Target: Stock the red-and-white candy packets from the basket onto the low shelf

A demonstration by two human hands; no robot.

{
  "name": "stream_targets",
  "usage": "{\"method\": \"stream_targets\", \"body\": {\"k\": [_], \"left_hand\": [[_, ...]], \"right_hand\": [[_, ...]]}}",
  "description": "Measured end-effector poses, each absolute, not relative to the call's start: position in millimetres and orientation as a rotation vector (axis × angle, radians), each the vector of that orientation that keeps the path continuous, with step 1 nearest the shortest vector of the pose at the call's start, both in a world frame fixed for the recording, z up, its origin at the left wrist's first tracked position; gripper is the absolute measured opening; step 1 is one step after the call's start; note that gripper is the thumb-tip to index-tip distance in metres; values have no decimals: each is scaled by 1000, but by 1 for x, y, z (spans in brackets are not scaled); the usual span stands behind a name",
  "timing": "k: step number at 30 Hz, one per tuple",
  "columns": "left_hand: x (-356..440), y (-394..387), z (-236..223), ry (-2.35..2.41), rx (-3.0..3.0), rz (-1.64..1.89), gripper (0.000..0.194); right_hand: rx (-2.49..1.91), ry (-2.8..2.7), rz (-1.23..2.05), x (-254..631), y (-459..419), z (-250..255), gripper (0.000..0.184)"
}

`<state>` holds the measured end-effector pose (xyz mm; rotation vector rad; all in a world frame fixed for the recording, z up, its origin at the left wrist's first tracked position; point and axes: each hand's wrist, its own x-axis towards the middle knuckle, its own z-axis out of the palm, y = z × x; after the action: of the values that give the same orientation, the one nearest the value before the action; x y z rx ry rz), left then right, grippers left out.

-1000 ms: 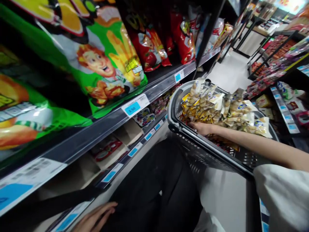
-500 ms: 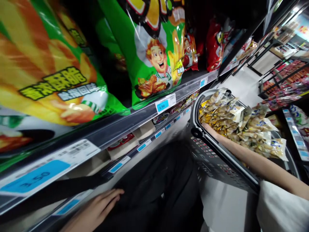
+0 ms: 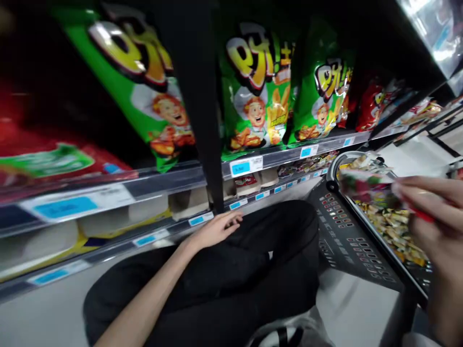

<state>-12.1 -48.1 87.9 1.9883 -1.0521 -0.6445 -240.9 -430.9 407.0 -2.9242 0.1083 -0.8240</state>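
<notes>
My right hand (image 3: 430,212), smeared by motion, pinches a small snack packet (image 3: 372,188) with red, green and white print. The packet hangs over the dark plastic shopping basket (image 3: 336,231) at the right. Inside the basket lie many small yellowish snack packets (image 3: 390,226). Over my black-trousered legs (image 3: 253,279), my left hand (image 3: 217,229) holds nothing, its fingers loosely bent and apart. It is nearest to the lower shelf's price-tag edge (image 3: 200,219).
Green snack bags (image 3: 260,115) stand on the upper shelf (image 3: 275,156), split by a dark upright (image 3: 204,120). Red bags (image 3: 54,149) lie at the left. White boxes (image 3: 188,202) fill part of the lower shelf. A white block (image 3: 358,303) is below the basket.
My right hand has come up out of the basket with a snack packet in it. The view has shifted, showing more shelf at the left and all of my left forearm.
</notes>
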Motion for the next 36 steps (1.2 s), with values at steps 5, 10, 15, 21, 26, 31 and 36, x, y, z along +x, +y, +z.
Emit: {"method": "stream_targets", "body": {"k": [5,10,15,21,26,31,36], "left_hand": [[-13,-44,94,-829,1632,-663,69],[-19,-39,93,-734,1292,-927,87],[-22,-44,88,-513,1355,-1033,75],[-20,-52,87,-321,1550,-936,50],[-16,-87,96,-162,1635,-731,46],[-9,-132,101,-146,1488,-657,50],[-20,-138,88,14,1392,-560,53]], "right_hand": [[-2765,-733,-117,-162,-353,361,51],[-2266,-809,341,-58,-303,242,54],[-2027,-564,381,-11,-282,161,28],[-1344,102,154,-9,-284,128,45],[-939,308,130,-13,-291,139,38],[-931,487,94,-11,-297,139,49],[-961,508,8,-8,-290,128,47]]}}
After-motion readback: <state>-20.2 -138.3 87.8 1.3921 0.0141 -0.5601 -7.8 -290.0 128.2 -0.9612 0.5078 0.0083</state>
